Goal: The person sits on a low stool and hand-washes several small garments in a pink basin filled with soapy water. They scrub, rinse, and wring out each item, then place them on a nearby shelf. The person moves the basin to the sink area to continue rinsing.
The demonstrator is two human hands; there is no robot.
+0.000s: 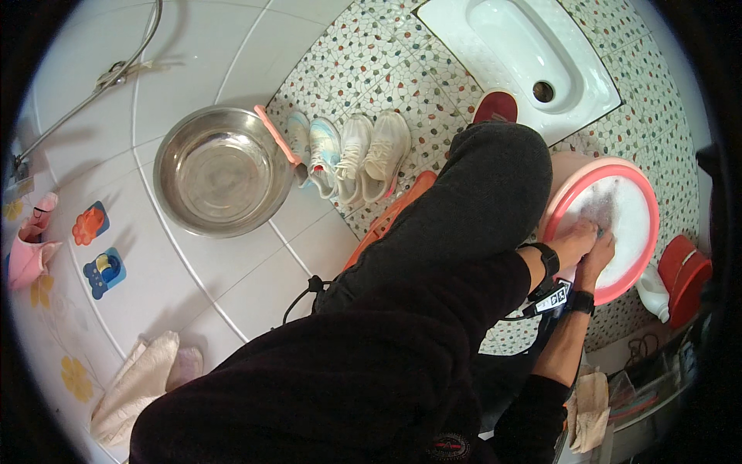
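A pink plastic basin (655, 238) stands on the pebble-patterned floor to my right, holding white suds (629, 223). Over its near side, my left hand (579, 239) and my right hand (598, 255) are close together, fingers bent down toward the foam. A small bluish bit shows between them, too little to name. Beyond my fingers is a greyish patch in the suds; whether it is cloth or thinner foam is unclear. My fingertips are hidden, so any grip cannot be made out. Each wrist wears a black band.
A steel basin (223, 171) is at the left by a pink-handled item (277, 135). Pairs of sneakers (353, 156) stand beside it. A squat toilet (533, 64) lies ahead. Right of the suds are a white bottle (653, 293) and a red plastic item (684, 281).
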